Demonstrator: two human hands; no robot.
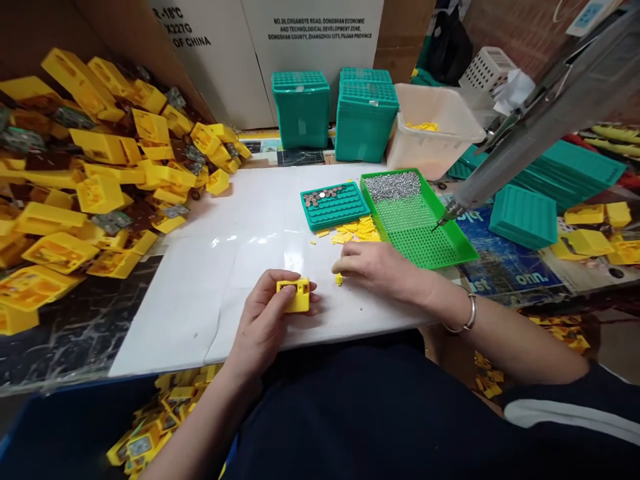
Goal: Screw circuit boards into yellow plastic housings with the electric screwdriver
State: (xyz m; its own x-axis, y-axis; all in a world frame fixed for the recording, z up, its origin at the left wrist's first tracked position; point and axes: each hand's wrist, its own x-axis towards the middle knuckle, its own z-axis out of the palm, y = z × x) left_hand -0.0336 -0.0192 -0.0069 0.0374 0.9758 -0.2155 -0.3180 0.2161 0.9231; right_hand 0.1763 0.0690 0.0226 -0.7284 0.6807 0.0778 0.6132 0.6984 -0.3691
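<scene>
Gripped in my left hand [270, 310] is a yellow plastic housing [299, 297], with the thumb across its face and small openings showing near its top edge. To the right, my right hand [367, 267] pinches a small yellow plastic piece [339, 279] just above the white work surface [260, 250]. The two hands are a short way apart. Beyond my right hand lies a loose heap of flat yellow pieces [357, 230]. It sits against a teal ridged tray [335, 205] holding several small round discs.
A green perforated tray [425, 227] of small metal screws stands right, beneath a hanging screwdriver [470, 193]. Yellow housings [110, 153] pile up at left; more fill a blue bin [50, 427] below. Teal tray stacks [301, 110] and a whitish tub [425, 143] stand behind.
</scene>
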